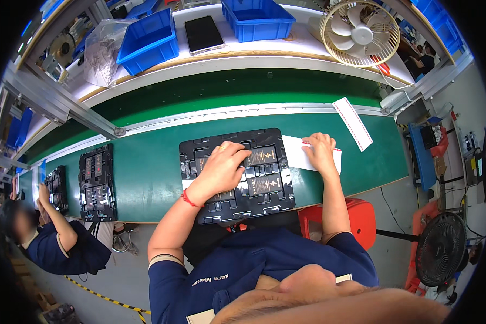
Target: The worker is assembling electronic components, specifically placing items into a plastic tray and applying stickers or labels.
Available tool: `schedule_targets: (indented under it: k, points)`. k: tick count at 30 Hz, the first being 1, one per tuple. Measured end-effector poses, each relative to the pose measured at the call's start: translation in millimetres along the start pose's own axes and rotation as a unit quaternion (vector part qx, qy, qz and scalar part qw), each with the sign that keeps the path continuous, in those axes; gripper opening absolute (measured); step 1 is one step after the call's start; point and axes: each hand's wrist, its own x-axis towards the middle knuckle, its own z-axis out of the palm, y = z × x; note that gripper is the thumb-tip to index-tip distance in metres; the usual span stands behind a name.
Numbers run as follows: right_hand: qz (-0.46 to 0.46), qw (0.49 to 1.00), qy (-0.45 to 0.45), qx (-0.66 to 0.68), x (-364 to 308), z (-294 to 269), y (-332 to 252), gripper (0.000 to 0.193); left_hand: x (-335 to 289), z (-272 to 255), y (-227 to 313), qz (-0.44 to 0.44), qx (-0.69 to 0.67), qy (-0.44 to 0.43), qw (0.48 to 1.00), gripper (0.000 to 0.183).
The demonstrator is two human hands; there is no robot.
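A black moulded plastic tray point(191, 148) lies in front of me on the green bench, with flat black batteries point(264, 155) in its pockets. My left hand point(221, 168), a red cord round its wrist, rests over the tray's middle with loosely bent fingers slightly apart. It covers part of the batteries, and its fingertips reach toward the right-hand ones. Right of the tray is a white sheet point(295, 156) with red marks along its edge. Bent fingers of my right hand point(321, 154) close on this sheet; what lies beneath them is hidden.
A white strip with red-dotted edges point(353, 124) lies farther right. Another filled black tray point(97, 183) sits to the left, near a co-worker point(65, 243). The shelf above holds blue bins point(151, 43), a phone point(203, 35) and a fan point(360, 35). A red stool point(362, 221) stands below.
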Motion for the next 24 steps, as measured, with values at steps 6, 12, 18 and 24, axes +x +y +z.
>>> schedule_targets:
  k: [6,12,18,24]
  points:
    - [-0.031,0.999,-0.028,-0.015,7,-2,-1,0.031,5,1,2,-0.027,-0.028,-0.066,0.997,0.057]
    - [-0.043,0.998,-0.032,0.045,4,-1,11,0.038,1,5,3,-0.038,-0.030,-0.054,0.997,0.057]
    - [-0.041,0.995,-0.052,0.081,5,6,20,0.033,0,6,1,-0.038,-0.026,-0.056,0.997,0.057]
    - [-0.076,0.993,0.043,0.080,-2,12,17,0.019,0,4,2,-0.053,-0.022,-0.063,0.996,0.057]
